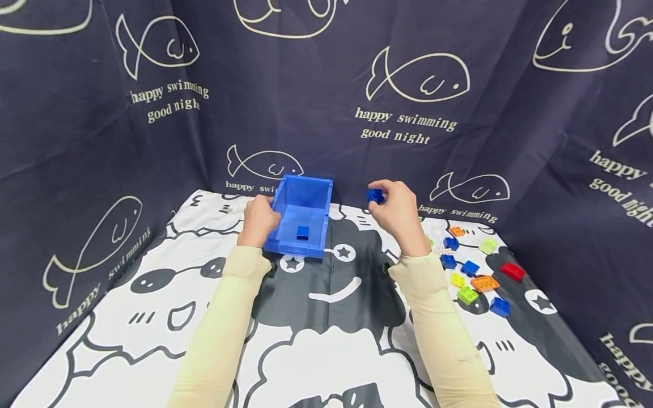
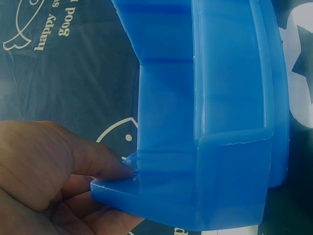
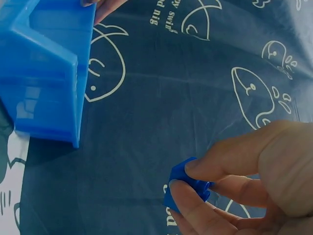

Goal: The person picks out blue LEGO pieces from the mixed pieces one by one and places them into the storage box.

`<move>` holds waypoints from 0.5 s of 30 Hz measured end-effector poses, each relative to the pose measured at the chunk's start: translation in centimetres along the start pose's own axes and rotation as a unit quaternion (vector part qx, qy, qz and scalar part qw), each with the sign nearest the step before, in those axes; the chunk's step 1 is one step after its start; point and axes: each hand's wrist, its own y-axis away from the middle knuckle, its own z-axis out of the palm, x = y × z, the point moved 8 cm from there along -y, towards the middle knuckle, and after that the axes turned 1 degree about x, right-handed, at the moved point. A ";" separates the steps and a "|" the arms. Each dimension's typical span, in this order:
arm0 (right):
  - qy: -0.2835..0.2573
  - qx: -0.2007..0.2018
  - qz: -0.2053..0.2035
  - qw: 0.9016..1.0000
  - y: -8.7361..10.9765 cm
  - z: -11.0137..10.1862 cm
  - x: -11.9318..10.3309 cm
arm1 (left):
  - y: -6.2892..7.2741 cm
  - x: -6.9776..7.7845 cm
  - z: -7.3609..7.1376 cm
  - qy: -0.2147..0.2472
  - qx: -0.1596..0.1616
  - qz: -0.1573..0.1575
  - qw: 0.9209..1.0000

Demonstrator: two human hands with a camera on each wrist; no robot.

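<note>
A blue plastic bin [image 1: 316,224] stands left of centre near the back of the cloth, and one blue building block [image 1: 302,233] lies on its floor. My left hand [image 1: 258,218] grips the bin's left wall; in the left wrist view the thumb [image 2: 105,164] is over the edge with fingers beneath. To the right of the bin, my right hand [image 1: 397,212] is raised, pinching another blue building block [image 3: 188,183] between thumb and fingers. Studs on that block point toward the palm in the right wrist view.
Loose building blocks lie at the right: a red one [image 1: 512,271], an orange one [image 1: 484,283], a lime green one [image 1: 467,295], a blue one [image 1: 500,307] and several more. A dark printed curtain [image 1: 326,102] rises behind and at both sides of the cartoon-patterned cloth [image 1: 326,362].
</note>
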 end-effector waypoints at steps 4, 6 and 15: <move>0.004 -0.006 -0.010 1.000 -0.1 0.2 -1.3 | 0.0 0.2 -0.1 0.001 0.002 0.005 1.000; 0.005 -0.012 -0.017 1.000 -0.4 0.4 -2.2 | 0.0 0.2 -0.2 0.000 0.005 0.004 1.000; -0.003 -0.051 -0.029 0.998 -1.6 2.3 -5.9 | 0.0 0.0 0.2 0.003 -0.003 -0.010 1.000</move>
